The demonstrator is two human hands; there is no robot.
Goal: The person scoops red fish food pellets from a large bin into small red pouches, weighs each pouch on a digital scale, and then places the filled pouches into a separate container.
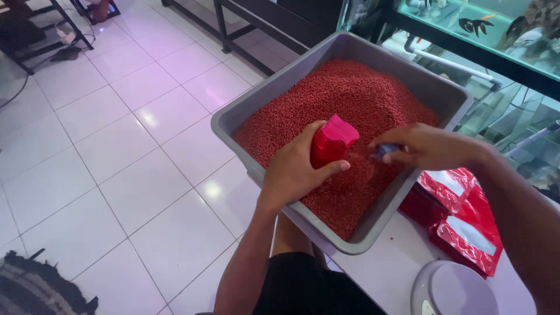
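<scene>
A grey tub [274, 93] full of small red pellets [350, 99] sits on a white table [385, 268], one corner jutting over the tiled floor [116, 146]. Everything here is placed from that tub.

The left hand [294, 169] reaches in over the tub's near rim and is wrapped around a red pouch [331, 142], thumb along the pouch's near side, fingers curled behind it. The pouch stands upright on the pellets near the middle of the tub, its top open and slightly crumpled.

The right hand [426, 147] comes in over the tub's right rim, fingers drawn together on a small blue thing [385, 150] (likely a scoop, though most of it is hidden by the fingers). That blue thing sits just beside the pouch's mouth, low over the pellets.

Just right of the tub, on the table, lie more red pouches [466, 221] with pale panels, stacked flat. In front of them, at the table's near edge, is a round pale disc [455, 289], part cut off by the frame. Behind the tub stand glass fish tanks [496, 35] on dark frames, with fish inside.
</scene>
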